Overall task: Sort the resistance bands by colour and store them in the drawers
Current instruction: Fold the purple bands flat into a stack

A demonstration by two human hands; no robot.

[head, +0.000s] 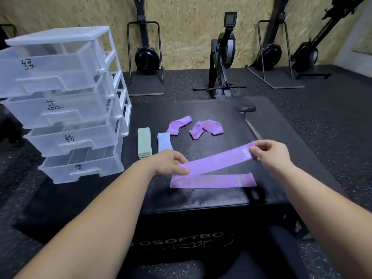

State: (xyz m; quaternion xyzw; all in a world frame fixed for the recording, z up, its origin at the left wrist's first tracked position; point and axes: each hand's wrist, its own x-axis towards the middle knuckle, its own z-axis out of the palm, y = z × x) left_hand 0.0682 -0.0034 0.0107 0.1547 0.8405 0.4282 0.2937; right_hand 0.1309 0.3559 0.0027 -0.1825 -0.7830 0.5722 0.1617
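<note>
Head view: four pulled-out drawers (66, 125), contents indiscernible.

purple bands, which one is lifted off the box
The long purple fabric band stretched between both hands; the flat one beneath and the two crumpled ones behind lie on the black box.

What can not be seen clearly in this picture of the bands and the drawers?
- Head view: how many green bands are in the stack; the layers are too thin to count.
- Head view: the near end of the blue band, hidden by the left hand.
- Head view: the drawer unit; its left side is cut off by the picture edge.
- Head view: the purple band's white tag print, too small to read.
</note>
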